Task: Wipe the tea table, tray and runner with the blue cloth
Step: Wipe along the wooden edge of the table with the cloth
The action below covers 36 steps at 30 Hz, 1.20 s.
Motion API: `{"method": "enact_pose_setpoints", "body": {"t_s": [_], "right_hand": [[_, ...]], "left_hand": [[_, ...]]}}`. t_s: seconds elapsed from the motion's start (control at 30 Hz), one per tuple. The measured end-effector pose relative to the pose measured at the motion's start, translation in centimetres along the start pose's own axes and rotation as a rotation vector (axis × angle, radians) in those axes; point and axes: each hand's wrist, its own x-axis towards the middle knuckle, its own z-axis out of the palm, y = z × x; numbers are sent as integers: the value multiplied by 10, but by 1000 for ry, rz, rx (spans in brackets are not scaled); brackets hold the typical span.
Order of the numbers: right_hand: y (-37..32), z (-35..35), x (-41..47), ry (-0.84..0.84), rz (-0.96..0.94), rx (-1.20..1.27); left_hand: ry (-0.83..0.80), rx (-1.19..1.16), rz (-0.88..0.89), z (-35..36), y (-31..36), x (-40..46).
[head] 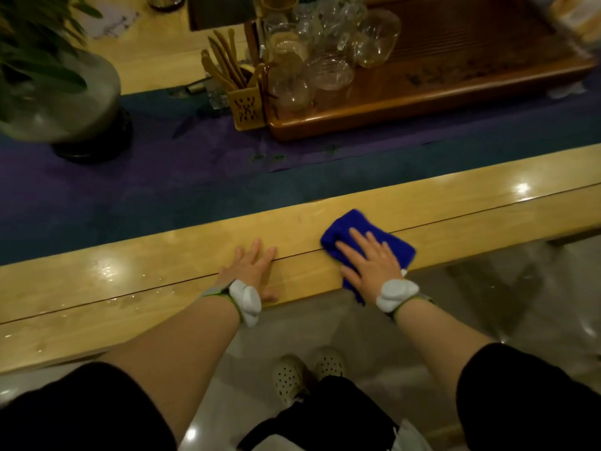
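Note:
The blue cloth (348, 230) lies folded on the near edge of the pale wooden tea table (162, 275). My right hand (367, 258) presses flat on top of it, fingers spread, with a corner of the cloth hanging over the table edge. My left hand (252, 268) rests flat on the bare wood to the left of the cloth, holding nothing. A dark purple and teal runner (146, 190) stretches across the table beyond my hands. The brown wooden tea tray (406, 102) sits on the runner at the upper right, loaded with several glass cups (328, 60).
A yellow holder with wooden tea tools (245, 109) stands at the tray's left corner. A grey vase with a green plant (68, 96) sits on the runner at the far left. Wet patches shine on the near wood. My feet stand on the glossy floor (422, 320) below.

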Motion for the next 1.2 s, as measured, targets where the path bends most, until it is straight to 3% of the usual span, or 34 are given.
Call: {"method": "enact_pose_setpoints", "body": {"t_s": [0.1,0.23,0.37,0.53,0.7,0.83,1.03,1.2], "right_hand": [[29,-7,0,0,159,6],[4,-1,-1,22,286,-31],[-51,14,-16,-15,39,-31],[-16,8,-11,-74,-192,-70],[35,-19,23,-36,63,-20],[-3,-19,49,-6,200,-37],[-60,-15,59,-69,-116,-83],[-18,-19,65,-84,-293,-90]], "left_hand": [[6,-7,-5,4,-3,2],[14,-24,-3,6,-1,2],[10,-21,-2,6,-6,0],[8,-19,-13,7,-3,0],[20,-28,-7,8,-4,-1],[20,-39,-13,9,-5,-3],[41,-25,-44,6,1,-9],[13,-4,-58,-2,7,-14]]}}
